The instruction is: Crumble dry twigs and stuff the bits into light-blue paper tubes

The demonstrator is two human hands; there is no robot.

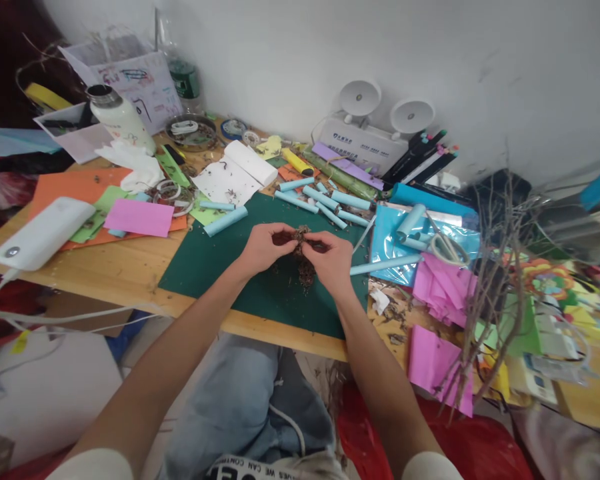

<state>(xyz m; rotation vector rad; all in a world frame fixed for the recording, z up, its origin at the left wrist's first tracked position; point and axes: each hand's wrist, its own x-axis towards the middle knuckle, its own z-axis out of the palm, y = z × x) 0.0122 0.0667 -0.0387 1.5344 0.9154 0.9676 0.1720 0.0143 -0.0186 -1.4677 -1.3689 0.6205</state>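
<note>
While a big wooden table (105,270) holds everything up, a green mat (205,267) lies right under the grip. Right of the grip is a shiny blue packet (386,230), and just past the grip sits a bunch of blue paper rolls (350,200). The left hand (261,248) and right hand (334,260) are near each other, fingertips pinching a dry brown clump (301,233) between them, above the mat.

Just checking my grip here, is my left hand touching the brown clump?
Touching. In the head view, the left hand meets the brown clump at its thumb and fingertips, with no gap showing between them.
</note>
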